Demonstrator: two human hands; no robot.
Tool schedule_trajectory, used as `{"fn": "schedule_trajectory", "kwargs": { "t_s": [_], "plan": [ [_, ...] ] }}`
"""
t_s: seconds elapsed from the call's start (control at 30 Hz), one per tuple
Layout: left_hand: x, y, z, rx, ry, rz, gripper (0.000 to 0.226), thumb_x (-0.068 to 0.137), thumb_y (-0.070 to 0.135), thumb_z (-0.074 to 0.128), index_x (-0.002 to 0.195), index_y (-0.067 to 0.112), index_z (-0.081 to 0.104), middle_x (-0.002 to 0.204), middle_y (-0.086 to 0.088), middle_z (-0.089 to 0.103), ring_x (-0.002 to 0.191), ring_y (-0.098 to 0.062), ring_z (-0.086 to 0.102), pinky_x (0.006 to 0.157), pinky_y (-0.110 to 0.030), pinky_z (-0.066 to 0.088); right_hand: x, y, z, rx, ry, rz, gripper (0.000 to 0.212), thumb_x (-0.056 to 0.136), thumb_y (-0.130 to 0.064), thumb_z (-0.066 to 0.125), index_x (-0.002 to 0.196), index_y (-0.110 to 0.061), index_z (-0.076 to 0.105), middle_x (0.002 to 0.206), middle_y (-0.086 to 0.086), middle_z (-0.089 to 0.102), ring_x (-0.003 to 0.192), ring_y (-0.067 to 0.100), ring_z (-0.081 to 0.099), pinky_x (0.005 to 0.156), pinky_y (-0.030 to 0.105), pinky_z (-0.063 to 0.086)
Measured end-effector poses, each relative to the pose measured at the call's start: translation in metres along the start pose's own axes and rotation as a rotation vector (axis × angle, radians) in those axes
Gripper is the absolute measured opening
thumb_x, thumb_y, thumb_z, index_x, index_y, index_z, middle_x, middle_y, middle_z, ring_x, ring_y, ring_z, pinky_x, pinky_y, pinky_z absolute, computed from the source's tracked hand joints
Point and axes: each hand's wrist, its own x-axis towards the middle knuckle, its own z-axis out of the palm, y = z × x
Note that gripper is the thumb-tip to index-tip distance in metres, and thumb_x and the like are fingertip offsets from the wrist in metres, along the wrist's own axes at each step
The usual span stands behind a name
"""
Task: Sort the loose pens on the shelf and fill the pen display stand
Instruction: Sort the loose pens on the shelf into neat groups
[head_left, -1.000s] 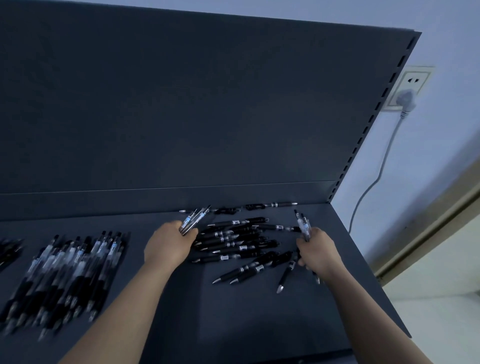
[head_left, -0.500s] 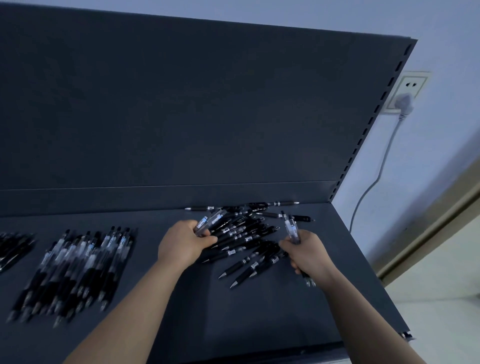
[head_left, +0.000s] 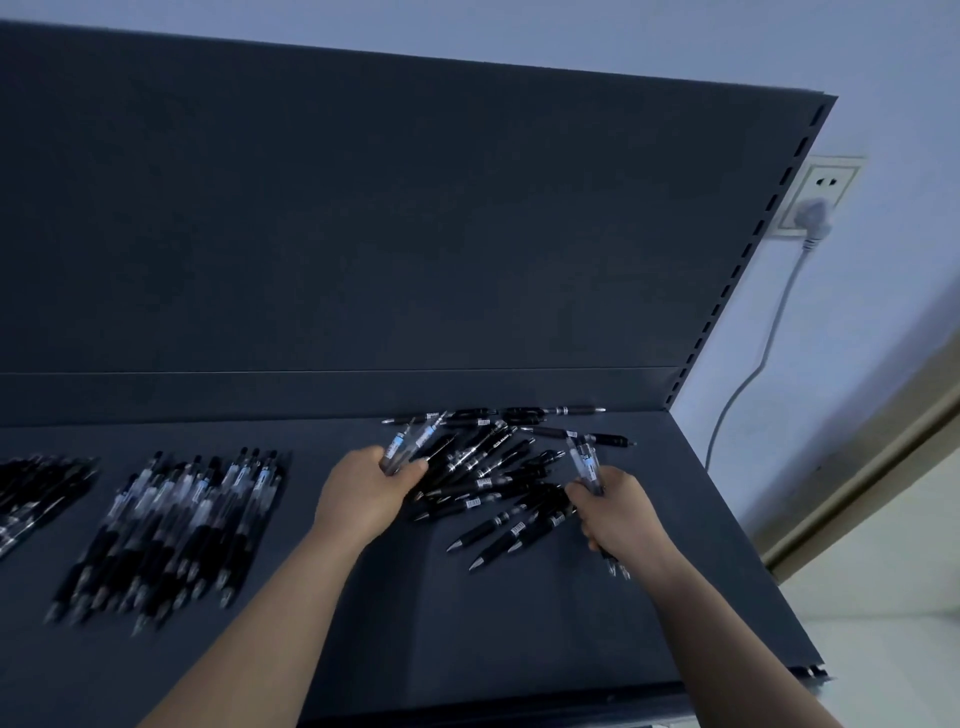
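Lying in blurred rows on the matte dark shelf (head_left: 467, 623), the slim sorted pens (head_left: 176, 525) fill its left. The left hand (head_left: 363, 493), knuckles up, curls around a small bundle (head_left: 410, 441) of clear-barrelled pens beside the loose pile (head_left: 498, 478) of glossy black pens. The right hand (head_left: 618, 509) grips a second bundle (head_left: 584, 460) at the pile's right edge.

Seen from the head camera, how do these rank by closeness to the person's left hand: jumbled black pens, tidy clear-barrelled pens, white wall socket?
Measured from the left hand:
1. jumbled heap of black plastic pens: right beside it, on its right.
2. tidy row of clear-barrelled pens: well to its left.
3. white wall socket: far off, upper right.
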Motion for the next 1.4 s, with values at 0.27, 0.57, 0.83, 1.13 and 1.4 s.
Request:
{"fn": "schedule_trajectory", "kwargs": {
  "t_s": [0.27, 0.57, 0.83, 1.13, 1.4],
  "plan": [
    [-0.026, -0.008, -0.018, -0.105, 0.077, -0.005, 0.035, 0.099, 0.030, 0.045, 0.072, 0.008, 0.040, 0.066, -0.005, 0.045, 0.056, -0.016, 0.039, 0.050, -0.029, 0.030, -0.011, -0.037, 0.018, -0.012, -0.059, -0.053, 0.016, 0.090, -0.012, 0.055, 0.078, -0.011, 0.044, 0.067, 0.011, 0.046, 0.055, 0.020, 0.042, 0.044, 0.024, 0.035],
    [-0.033, -0.060, -0.084, -0.158, 0.107, -0.006, 0.010, 0.094, 0.017, 0.053, 0.087, 0.009, 0.052, 0.074, -0.009, 0.057, 0.061, -0.018, 0.051, 0.054, -0.027, 0.040, -0.046, -0.089, 0.127, 0.020, -0.307, -0.085, 0.009, 0.085, -0.007, 0.059, 0.082, -0.012, 0.052, 0.072, 0.003, 0.052, 0.059, 0.013, 0.055, 0.053, 0.022, 0.044],
    [-0.022, -0.107, -0.158, -0.037, 0.137, 0.029, 0.002, 0.090, 0.013, 0.057, 0.089, 0.014, 0.058, 0.075, 0.000, 0.062, 0.060, -0.010, 0.052, 0.047, -0.015, 0.035, -0.071, -0.138, 0.232, 0.016, -0.332, -0.039, 0.011, 0.084, -0.004, 0.060, 0.086, -0.012, 0.053, 0.074, 0.002, 0.054, 0.067, 0.018, 0.057, 0.052, 0.023, 0.042],
    [-0.008, -0.127, -0.174, 0.051, 0.108, 0.112, 0.018, 0.087, 0.010, 0.065, 0.086, 0.015, 0.047, 0.072, 0.007, 0.051, 0.059, -0.001, 0.046, 0.045, -0.010, 0.037, -0.077, -0.162, 0.275, -0.165, -0.212, -0.094, 0.038, 0.081, 0.006, 0.049, 0.060, -0.016, 0.026, 0.053, 0.000, 0.028, 0.043, 0.013, 0.026, 0.039, 0.020, 0.023],
    [-0.005, -0.150, -0.180, 0.121, 0.162, 0.125, 0.035, 0.087, 0.024, 0.066, 0.119, 0.014, 0.058, 0.106, -0.003, 0.058, 0.093, -0.018, 0.058, 0.081, -0.032, 0.051, -0.086, -0.147, 0.279, -0.419, -0.001, -0.259, 0.019, 0.087, -0.013, 0.056, 0.099, 0.000, 0.064, 0.092, 0.014, 0.066, 0.086, 0.027, 0.063, 0.065, 0.031, 0.051]
  ]
}}
